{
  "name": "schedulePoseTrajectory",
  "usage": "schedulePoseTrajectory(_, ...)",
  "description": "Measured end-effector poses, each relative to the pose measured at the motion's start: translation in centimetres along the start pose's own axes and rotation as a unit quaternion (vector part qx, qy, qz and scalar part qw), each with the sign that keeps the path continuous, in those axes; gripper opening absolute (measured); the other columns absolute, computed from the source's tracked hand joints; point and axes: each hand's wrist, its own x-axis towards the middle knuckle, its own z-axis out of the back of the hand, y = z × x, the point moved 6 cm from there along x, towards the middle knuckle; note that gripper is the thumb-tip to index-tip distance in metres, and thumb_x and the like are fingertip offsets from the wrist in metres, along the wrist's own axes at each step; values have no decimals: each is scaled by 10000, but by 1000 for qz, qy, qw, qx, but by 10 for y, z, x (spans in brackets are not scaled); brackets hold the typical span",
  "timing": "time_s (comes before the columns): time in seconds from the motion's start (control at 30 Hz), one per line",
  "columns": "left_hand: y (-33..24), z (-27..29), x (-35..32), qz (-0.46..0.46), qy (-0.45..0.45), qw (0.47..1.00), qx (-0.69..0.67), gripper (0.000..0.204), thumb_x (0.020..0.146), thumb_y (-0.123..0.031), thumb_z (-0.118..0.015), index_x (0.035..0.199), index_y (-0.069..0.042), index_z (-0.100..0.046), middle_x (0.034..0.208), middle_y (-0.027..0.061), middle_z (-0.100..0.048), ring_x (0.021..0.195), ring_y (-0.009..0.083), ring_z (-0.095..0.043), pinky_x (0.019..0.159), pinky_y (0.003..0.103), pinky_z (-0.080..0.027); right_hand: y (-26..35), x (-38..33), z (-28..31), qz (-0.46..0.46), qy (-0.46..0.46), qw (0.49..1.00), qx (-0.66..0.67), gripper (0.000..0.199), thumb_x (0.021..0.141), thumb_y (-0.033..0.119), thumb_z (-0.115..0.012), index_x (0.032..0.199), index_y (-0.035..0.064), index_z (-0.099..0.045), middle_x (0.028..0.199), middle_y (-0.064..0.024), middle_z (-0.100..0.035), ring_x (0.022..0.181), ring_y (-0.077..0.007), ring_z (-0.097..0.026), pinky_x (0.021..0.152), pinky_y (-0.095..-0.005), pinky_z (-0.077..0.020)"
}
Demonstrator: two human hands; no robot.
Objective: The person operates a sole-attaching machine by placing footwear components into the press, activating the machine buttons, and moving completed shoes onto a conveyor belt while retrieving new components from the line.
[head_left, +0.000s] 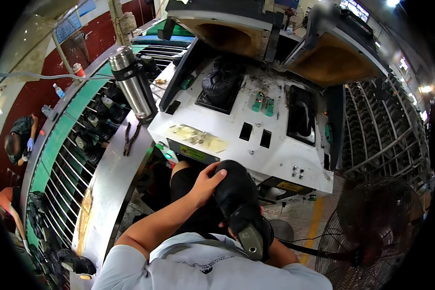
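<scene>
In front of my body I hold a black shoe [235,188] on a last, its toe pointing away toward the machine. The grey-green top of the last [250,240], with a round hole in it, faces up near my chest. My left hand [209,181] is curled over the left side of the toe. Around the heel end, my right hand [223,225] grips from below; most of it is hidden behind the shoe, with only fingertips showing. Beyond the shoe stands a white machine [198,123] with two raised lids. A black piece with a patterned, sole-like surface [216,85] sits in its left recess.
A steel thermos [134,92] and dark pliers-like tool [130,139] are on the metal ledge at left. Beside it runs a roller conveyor [58,166] carrying several black shoes. A large fan [372,227] stands at right. Two people [23,133] are across the conveyor.
</scene>
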Motion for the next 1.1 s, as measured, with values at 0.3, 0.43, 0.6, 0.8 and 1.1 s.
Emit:
schedulePoseTrajectory(0.3, 47, 113, 4, -2, -32, 973, 230, 201, 949, -156, -587, 996, 23, -667, 859, 69, -685, 804, 142, -646, 746, 258, -511, 181, -93, -64, 477, -167, 824, -257, 864, 773, 607, -665, 1378, 40, -423, 1298, -193, -538, 1135, -361, -558, 956, -434, -487)
schedulePoseTrajectory(0.43, 14, 264, -56, -70, -332, 870, 358, 142, 887, -102, -613, 916, 21, -676, 807, 60, -680, 758, 127, -626, 701, 279, -507, 300, -106, -181, 444, -427, 551, -563, 931, 691, 215, -729, 1489, 90, -265, 1361, -164, -466, 1134, -293, -545, 929, -412, -478)
schedulePoseTrajectory(0.6, 3, 436, -171, -141, -537, 755, 348, 200, 941, -176, -571, 854, -11, -643, 647, 13, -574, 554, 91, -474, 515, 255, -392, 415, -37, -234, 294, -635, 265, -664, 1115, 619, 284, -757, 1533, 110, -143, 1434, -204, -401, 1211, -349, -500, 961, -436, -435)
schedulePoseTrajectory(0.8, 29, 474, -200, -199, -542, 771, 270, 152, 949, -156, -540, 871, -37, -595, 579, -16, -492, 464, 54, -414, 427, 211, -294, 485, 16, -186, 142, -690, 245, -666, 1173, 600, 335, -748, 1540, 93, -89, 1449, -244, -385, 1249, -382, -475, 992, -462, -417)
schedulePoseTrajectory(1.1, 38, 476, -172, -199, -645, 733, 86, 156, 889, -178, -538, 849, -42, -603, 602, -2, -484, 508, 96, -431, 461, 241, -348, 465, -7, -158, 49, -691, 75, -717, 972, 787, 615, -585, 1524, 105, -209, 1377, -244, -489, 1186, -418, -540, 981, -462, -435)
